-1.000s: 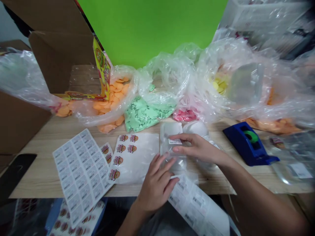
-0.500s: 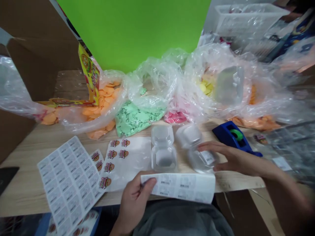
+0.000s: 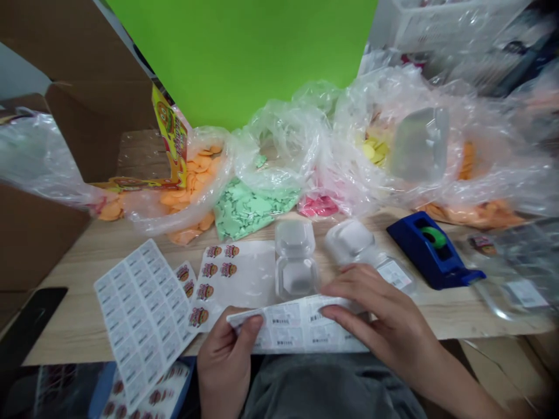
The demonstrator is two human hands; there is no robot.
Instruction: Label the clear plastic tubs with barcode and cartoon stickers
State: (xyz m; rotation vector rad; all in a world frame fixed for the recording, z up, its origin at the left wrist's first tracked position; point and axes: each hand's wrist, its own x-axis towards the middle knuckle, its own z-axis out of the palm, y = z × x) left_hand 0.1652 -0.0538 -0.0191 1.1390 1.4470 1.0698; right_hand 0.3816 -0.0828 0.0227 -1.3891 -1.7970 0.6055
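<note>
My left hand (image 3: 229,355) pinches the left end of a folded sheet of barcode labels (image 3: 286,336) between thumb and fingers, at the table's front edge. Near the sheet's top edge, my right hand (image 3: 371,314) has its thumb in front and its fingers over the back, closed on the sheet. Just beyond lies an opened clear plastic clamshell box (image 3: 297,276). A second clear clamshell box (image 3: 351,241) with a white label (image 3: 394,274) on it sits behind my right hand and is partly hidden. Left of these is a sheet of burger stickers (image 3: 244,273), partly peeled.
Another barcode sheet (image 3: 146,317) overhangs the front edge at left. A blue tape dispenser (image 3: 430,253) stands at right beside more clear boxes (image 3: 519,273). Along the back are plastic bags with orange pieces (image 3: 198,174), green pieces (image 3: 253,206) and pink pieces (image 3: 321,205). A cardboard box (image 3: 100,116) stands at left.
My right hand has moved from the labelled clamshell box to the label sheet and closed on its top edge. The sheet has shifted slightly left. The camera view has shifted too.
</note>
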